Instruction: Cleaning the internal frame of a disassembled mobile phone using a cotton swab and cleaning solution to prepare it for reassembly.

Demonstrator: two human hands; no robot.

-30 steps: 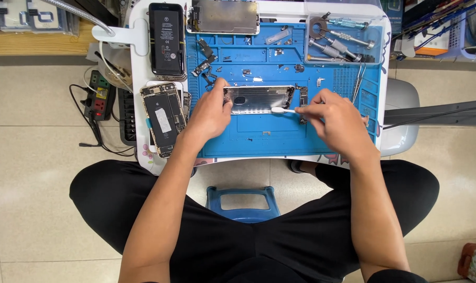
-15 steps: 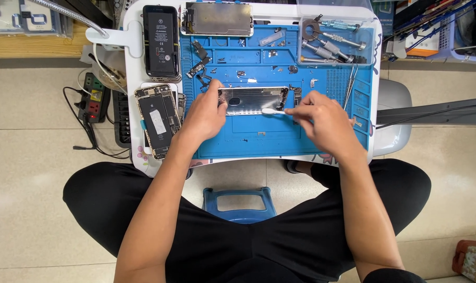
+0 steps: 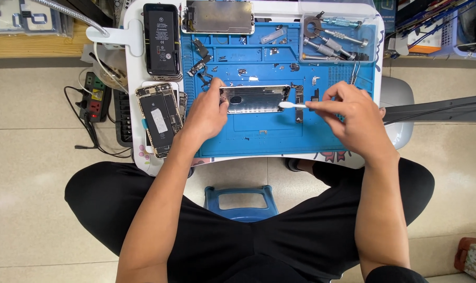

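A bare silver phone housing (image 3: 255,99) lies on the blue work mat (image 3: 280,133). My left hand (image 3: 206,112) rests on the housing's left end and pins it to the mat. My right hand (image 3: 353,112) pinches a thin white stick tool (image 3: 292,105) whose tip touches the housing's right edge. Small dark phone parts (image 3: 299,102) lie on the mat just beside that tip.
An opened phone (image 3: 159,118) and a black phone (image 3: 162,39) lie left of the mat. A screen panel (image 3: 219,17) sits at the top. A clear tray (image 3: 336,36) holds several screwdrivers. A power strip (image 3: 94,97) lies on the floor at left, a blue stool (image 3: 240,202) below.
My right hand has drawn back to the right, off the housing, so the white tool now reaches only its right edge. My left hand stays on the left end.
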